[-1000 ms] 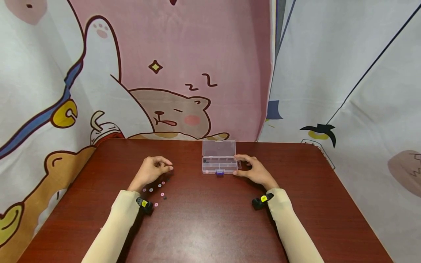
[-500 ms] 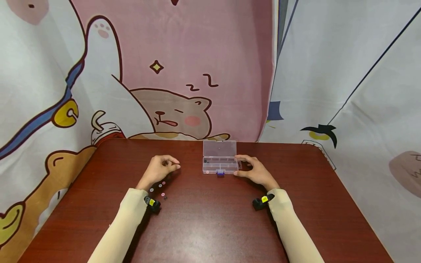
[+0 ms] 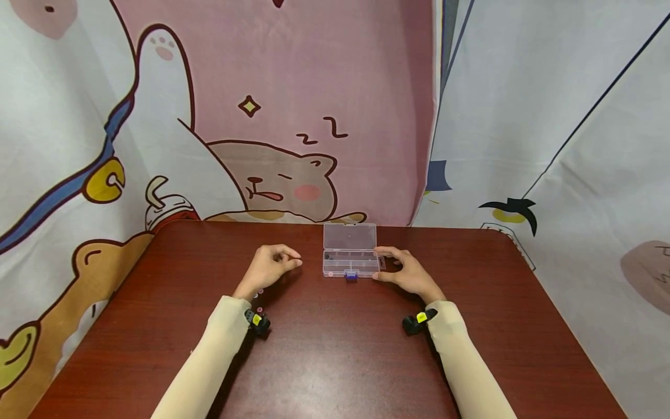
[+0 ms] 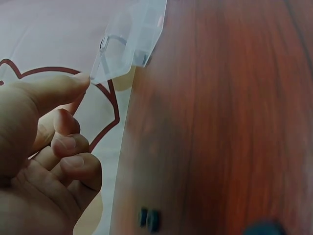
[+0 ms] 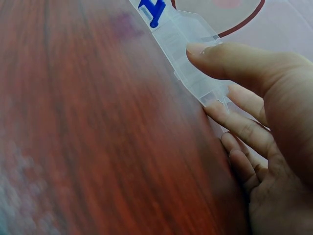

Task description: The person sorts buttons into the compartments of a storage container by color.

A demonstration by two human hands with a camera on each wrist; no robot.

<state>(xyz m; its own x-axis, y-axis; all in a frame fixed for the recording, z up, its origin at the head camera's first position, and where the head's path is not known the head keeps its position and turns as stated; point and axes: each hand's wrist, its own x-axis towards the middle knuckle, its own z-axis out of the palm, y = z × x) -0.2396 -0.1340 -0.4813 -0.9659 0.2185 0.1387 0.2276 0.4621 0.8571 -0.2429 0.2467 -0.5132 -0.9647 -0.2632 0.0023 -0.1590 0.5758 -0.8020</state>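
A clear plastic compartment box [image 3: 349,237] stands near the far table edge, its lid raised at the back and its blue latch [image 3: 351,278] facing front. Small dark bits and a pink one sit inside. At its right end, my right hand [image 3: 407,272] grips it, thumb at the front and fingers at the back. My left hand [image 3: 266,269] hovers left of the box, apart from it. Its thumb and index finger pinch a tiny dark piece [image 4: 84,92], mostly hidden by the fingertips. The other left fingers are curled.
Small round pieces [image 3: 260,309] lie on the brown table [image 3: 335,355] beside my left wrist, partly covered by it. Two dark ones [image 4: 153,220] show in the left wrist view. A patterned curtain [image 3: 314,87] hangs behind the table.
My left hand has moved right toward the box, its fingertips staying together. Its arm now covers more of the loose pieces. The right hand and the box have stayed in place.
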